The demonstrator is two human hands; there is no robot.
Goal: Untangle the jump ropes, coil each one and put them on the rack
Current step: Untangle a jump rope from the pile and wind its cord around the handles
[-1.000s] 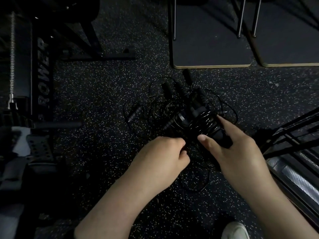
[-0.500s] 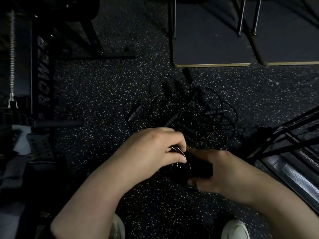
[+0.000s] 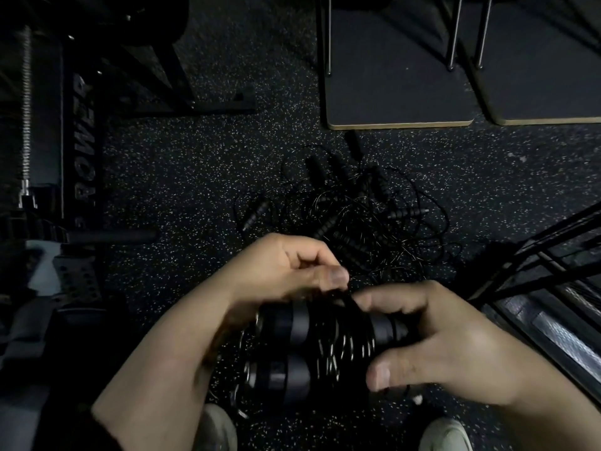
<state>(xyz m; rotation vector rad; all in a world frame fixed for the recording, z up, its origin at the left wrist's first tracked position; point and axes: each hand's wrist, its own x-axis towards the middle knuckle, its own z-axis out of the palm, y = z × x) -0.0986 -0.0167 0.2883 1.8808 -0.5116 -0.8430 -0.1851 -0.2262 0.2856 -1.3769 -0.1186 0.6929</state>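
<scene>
Nearest, two pale shoe toes (image 3: pixel 445 434) stand on the speckled floor (image 3: pixel 195 177). Just above them, both hands hold one jump rope (image 3: pixel 325 340) lifted close, likely to work it apart from the rest: its two thick black handles lie side by side with thin cord wound round them. The right hand (image 3: pixel 455 346) has its fingers clamped round the handles; the left hand (image 3: pixel 286 271) pinches the cord. Beyond, the other tangled ropes (image 3: pixel 357 216) lie heaped on the floor. A dark metal rack (image 3: pixel 536 271) stands at right, two boards (image 3: pixel 400 79) farthest.

Glossy black plastic rope handles (image 3: pixel 292 327); thin shiny cords (image 3: pixel 374 229); matt speckled rubber floor (image 3: pixel 195 177).
</scene>
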